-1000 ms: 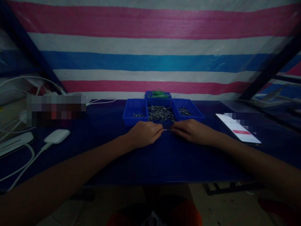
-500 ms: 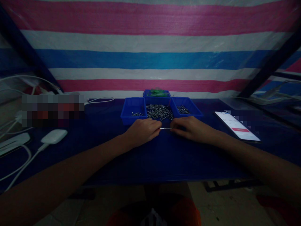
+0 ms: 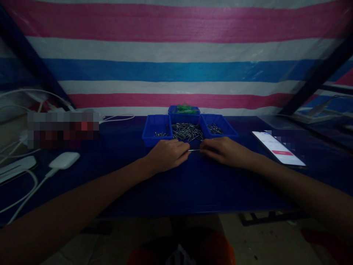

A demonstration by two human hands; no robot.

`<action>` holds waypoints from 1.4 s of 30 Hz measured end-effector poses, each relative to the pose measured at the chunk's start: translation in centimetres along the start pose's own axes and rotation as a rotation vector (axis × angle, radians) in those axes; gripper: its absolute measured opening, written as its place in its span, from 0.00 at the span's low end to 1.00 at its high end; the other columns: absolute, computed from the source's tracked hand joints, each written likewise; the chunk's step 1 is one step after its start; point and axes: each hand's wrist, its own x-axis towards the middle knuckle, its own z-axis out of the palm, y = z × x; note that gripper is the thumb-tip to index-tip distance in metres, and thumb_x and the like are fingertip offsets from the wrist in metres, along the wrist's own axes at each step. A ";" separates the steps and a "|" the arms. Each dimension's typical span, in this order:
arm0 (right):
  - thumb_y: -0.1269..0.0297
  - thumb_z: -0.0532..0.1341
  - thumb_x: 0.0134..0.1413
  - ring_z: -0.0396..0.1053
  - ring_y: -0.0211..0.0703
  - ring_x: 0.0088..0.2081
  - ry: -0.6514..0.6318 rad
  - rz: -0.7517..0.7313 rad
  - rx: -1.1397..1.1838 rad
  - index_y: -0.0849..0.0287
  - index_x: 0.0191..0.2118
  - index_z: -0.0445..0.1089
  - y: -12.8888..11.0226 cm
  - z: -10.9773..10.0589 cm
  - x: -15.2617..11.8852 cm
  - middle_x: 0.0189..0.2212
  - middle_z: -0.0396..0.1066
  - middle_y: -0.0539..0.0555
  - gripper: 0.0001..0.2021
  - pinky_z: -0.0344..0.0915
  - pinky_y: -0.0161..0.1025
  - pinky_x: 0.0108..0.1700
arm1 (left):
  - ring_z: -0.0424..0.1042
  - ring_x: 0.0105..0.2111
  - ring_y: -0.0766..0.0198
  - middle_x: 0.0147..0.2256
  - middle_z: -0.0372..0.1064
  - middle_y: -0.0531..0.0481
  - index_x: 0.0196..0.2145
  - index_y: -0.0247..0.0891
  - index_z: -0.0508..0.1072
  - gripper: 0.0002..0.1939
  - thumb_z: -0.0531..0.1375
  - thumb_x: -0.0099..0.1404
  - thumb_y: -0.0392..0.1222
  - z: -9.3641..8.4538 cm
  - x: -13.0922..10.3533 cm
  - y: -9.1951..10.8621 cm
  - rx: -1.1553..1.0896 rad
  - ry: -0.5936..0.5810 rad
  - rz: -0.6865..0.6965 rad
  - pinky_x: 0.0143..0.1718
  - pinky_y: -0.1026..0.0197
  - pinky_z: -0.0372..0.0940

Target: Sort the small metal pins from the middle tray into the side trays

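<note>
My left hand (image 3: 169, 154) and my right hand (image 3: 223, 151) face each other over the blue table, fingertips pinched. Between them spans a thin silvery metal pin (image 3: 194, 150), one end in each pinch; its exact kind is too small to tell. Just behind my hands lies a pile of small metal pins (image 3: 187, 131) on the table. A left blue bin (image 3: 157, 140) holds some of these pieces, and a right blue bin (image 3: 223, 123) holds more. At the back, a third blue bin (image 3: 184, 117) carries green items that look like plastic bags.
A lit phone (image 3: 278, 148) lies at the right. On the left are a white charger (image 3: 64, 160), white cables (image 3: 34, 187) and another flat device (image 3: 18, 167). A striped plastic sheet (image 3: 176, 70) hangs behind the table (image 3: 193, 191), between dark blue posts.
Hardly anything differs. The pin between my hands tilts slightly, and the whole view has shifted by a few pixels.
</note>
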 end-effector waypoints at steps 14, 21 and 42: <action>0.63 0.46 0.60 0.61 0.35 0.23 -0.037 -0.009 -0.044 0.61 0.32 0.62 -0.1 0.0 0.1 0.22 0.63 0.50 0.12 0.54 0.34 0.27 | 0.66 0.23 0.68 0.21 0.66 0.53 0.28 0.35 0.66 0.16 0.44 0.66 0.41 0.0 0.1 0.3 0.041 -0.022 -0.009 0.24 0.65 0.56; 0.62 0.46 0.60 0.62 0.35 0.24 -0.056 -0.032 -0.035 0.61 0.32 0.63 -0.2 0.0 0.1 0.23 0.64 0.51 0.13 0.55 0.35 0.28 | 0.66 0.24 0.68 0.22 0.66 0.53 0.27 0.35 0.66 0.16 0.45 0.66 0.41 -0.1 0.1 0.2 0.024 -0.051 0.002 0.25 0.65 0.57; 0.63 0.46 0.60 0.62 0.35 0.24 -0.059 -0.028 -0.060 0.62 0.32 0.63 -0.1 -0.1 0.0 0.23 0.64 0.52 0.13 0.55 0.34 0.28 | 0.63 0.25 0.69 0.24 0.63 0.52 0.28 0.35 0.64 0.10 0.47 0.64 0.37 -0.2 0.0 0.0 0.002 -0.008 0.069 0.28 0.66 0.57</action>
